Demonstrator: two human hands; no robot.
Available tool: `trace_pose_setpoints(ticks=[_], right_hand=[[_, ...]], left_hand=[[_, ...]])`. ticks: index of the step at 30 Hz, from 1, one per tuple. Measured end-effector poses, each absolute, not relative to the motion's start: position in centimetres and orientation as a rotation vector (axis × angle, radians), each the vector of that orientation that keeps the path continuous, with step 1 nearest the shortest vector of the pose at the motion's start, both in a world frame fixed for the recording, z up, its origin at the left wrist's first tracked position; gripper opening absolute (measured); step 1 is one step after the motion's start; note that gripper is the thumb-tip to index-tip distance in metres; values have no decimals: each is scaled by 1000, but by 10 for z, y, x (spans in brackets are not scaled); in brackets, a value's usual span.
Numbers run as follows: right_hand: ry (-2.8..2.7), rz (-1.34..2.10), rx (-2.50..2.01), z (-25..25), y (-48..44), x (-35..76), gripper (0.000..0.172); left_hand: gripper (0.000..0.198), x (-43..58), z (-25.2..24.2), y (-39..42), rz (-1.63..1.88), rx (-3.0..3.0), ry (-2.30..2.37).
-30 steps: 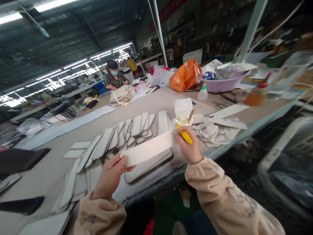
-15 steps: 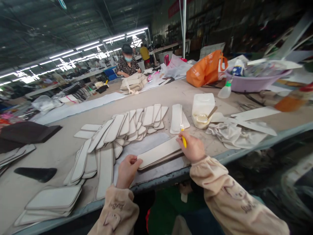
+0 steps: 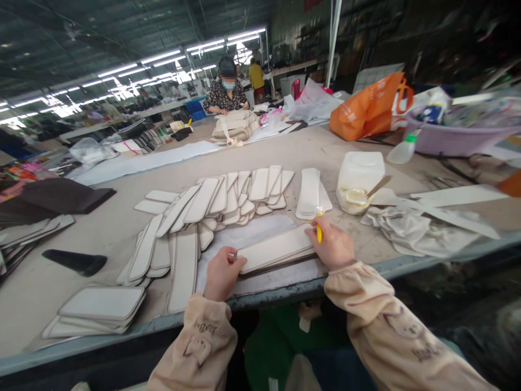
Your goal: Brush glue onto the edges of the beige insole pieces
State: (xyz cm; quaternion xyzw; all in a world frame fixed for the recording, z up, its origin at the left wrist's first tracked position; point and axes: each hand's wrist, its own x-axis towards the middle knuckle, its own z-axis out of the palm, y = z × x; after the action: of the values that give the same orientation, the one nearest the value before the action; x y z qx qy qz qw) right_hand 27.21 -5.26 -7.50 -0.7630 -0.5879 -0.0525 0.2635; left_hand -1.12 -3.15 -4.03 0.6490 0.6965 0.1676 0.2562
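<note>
My left hand (image 3: 222,271) pinches the near end of a long white padded piece (image 3: 277,247) that lies on a small stack near the table's front edge. My right hand (image 3: 331,244) rests on the far end of that piece, its fingers closed round a yellow-handled brush (image 3: 318,231). Just beyond the brush stands a translucent glue tub (image 3: 358,182) with a stick in it. Several more white pieces (image 3: 211,206) lie fanned out in rows behind my hands, and another stack of pieces (image 3: 101,307) sits at the left front.
Crumpled rags (image 3: 411,228) and long white strips (image 3: 456,195) lie to the right. An orange bag (image 3: 368,108), a purple basin (image 3: 456,138) and a squeeze bottle (image 3: 401,152) stand at the back right. Dark sheets (image 3: 61,198) lie left. A person (image 3: 226,92) works further along the table.
The white piece was held up off the stack a second ago; it has come down flat onto it. The view swung left and down, and both hands settled at the piece's ends.
</note>
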Motion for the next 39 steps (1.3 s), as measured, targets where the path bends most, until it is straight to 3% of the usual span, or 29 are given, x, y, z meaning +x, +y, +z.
trace_pose_setpoints(ticks=[5, 12, 28, 39], right_hand=[[-1603, -124, -2042, -79, -51, 273, 19], [-1612, -139, -1996, -83, -50, 275, 19], [-1611, -125, -2040, -85, -50, 275, 24], [-1621, -163, -1995, -69, -56, 270, 20]], left_hand=[[27, -12, -40, -32, 444, 1760, 1901], [41, -27, -48, -33, 519, 1666, 1840], [24, -29, -50, -34, 518, 1690, 1818], [37, -35, -56, -27, 493, 1699, 1764]])
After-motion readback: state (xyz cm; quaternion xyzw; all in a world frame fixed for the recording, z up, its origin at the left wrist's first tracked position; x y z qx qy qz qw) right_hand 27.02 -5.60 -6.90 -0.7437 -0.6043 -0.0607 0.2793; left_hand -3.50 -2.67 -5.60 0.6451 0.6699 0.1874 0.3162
